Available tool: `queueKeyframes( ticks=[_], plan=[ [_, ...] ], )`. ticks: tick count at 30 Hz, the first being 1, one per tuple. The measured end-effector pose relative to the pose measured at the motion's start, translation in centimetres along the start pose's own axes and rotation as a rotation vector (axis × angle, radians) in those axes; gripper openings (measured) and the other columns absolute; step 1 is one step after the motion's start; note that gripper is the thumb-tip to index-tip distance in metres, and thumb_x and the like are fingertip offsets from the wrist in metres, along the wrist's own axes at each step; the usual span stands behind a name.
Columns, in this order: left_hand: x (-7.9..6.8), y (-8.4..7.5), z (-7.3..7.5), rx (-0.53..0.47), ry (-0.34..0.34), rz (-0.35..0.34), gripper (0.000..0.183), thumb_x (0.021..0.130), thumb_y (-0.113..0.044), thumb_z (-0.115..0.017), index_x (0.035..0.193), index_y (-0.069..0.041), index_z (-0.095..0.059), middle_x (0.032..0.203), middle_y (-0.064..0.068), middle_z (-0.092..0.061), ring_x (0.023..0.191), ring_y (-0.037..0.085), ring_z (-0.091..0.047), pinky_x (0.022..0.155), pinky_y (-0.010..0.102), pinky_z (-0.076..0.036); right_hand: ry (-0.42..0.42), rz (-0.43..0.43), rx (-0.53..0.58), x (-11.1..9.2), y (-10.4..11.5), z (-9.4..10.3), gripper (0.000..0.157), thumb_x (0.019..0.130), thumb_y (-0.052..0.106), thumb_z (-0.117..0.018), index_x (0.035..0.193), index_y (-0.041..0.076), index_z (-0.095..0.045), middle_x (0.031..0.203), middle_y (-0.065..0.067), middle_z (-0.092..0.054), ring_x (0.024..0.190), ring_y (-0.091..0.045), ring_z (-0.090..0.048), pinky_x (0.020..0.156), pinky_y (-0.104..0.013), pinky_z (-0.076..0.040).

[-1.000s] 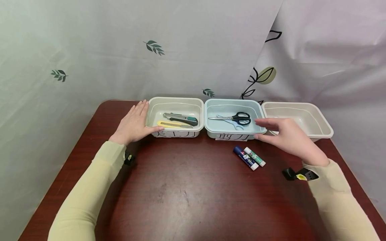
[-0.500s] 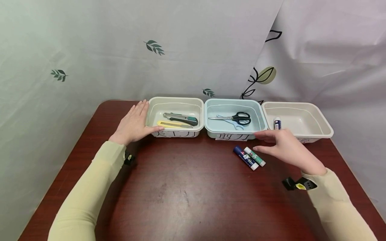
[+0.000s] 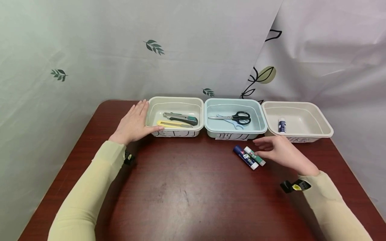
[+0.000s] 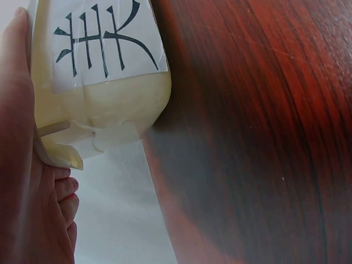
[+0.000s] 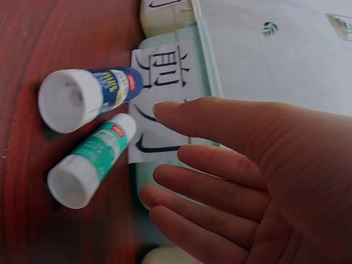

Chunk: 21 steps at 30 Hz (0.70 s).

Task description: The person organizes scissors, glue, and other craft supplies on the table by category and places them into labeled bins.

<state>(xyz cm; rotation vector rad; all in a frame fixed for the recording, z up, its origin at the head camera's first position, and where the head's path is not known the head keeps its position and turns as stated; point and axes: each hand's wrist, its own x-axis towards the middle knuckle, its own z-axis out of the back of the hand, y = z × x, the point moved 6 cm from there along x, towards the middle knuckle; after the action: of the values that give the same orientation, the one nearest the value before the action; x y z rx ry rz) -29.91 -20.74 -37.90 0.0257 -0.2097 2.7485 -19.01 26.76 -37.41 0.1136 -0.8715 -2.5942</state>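
My left hand [image 3: 132, 124] rests against the left end of a cream bin [image 3: 181, 100], its fingers straight along the side and the thumb at the front rim. A green glue stick [image 3: 255, 156] and a thicker blue glue stick [image 3: 245, 157] lie side by side on the table. My right hand [image 3: 280, 150] hovers just right of them, thumb and fingers apart, holding nothing; the right wrist view shows a gap between the fingers and the green glue stick [image 5: 93, 159]. Another blue glue stick [image 3: 281, 125] sits in the right-hand beige bin [image 3: 322, 130].
Between the outer bins stands a light blue bin [image 3: 211, 130] with black-handled scissors [image 3: 241, 118] and light blue scissors [image 3: 236, 126]. The left bin holds a green-and-black utility knife [image 3: 184, 118] and a yellow one [image 3: 170, 124]. Paper labels are on the bin fronts. A curtain hangs behind.
My right hand has drawn back from the right-hand bin toward the glue sticks on the table. A blue glue stick has come into sight inside that bin. The left hand has stayed put.
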Motion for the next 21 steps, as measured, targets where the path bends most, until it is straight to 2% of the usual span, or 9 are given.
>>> queueKeyframes(
  ticks=[12, 21],
  plan=[
    [0.0, 0.0, 0.0, -0.006, -0.004, 0.001, 0.121, 0.087, -0.079, -0.054, 0.159, 0.008, -0.011, 0.166, 0.025, -0.011, 0.153, 0.037, -0.007, 0.124, 0.044, -0.002, 0.018, -0.035, 0.000, 0.2, -1.3, -0.8, 0.038, 0.082, 0.011, -0.085, 0.116, -0.003, -0.074, 0.104, -0.010, -0.075, 0.087, -0.020, -0.074, 0.073, -0.028, -0.059],
    [0.0, 0.0, 0.1, 0.000, -0.007, -0.001, 0.121, 0.087, -0.078, -0.055, 0.159, 0.009, -0.012, 0.166, 0.026, -0.011, 0.153, 0.038, -0.008, 0.124, 0.046, -0.004, 0.034, -0.010, -0.002, 0.3, -1.3, -1.4, 0.032, 0.082, 0.005, -0.084, 0.112, -0.002, -0.075, 0.091, -0.002, -0.075, 0.079, -0.011, -0.071, 0.068, -0.024, -0.057]
  ],
)
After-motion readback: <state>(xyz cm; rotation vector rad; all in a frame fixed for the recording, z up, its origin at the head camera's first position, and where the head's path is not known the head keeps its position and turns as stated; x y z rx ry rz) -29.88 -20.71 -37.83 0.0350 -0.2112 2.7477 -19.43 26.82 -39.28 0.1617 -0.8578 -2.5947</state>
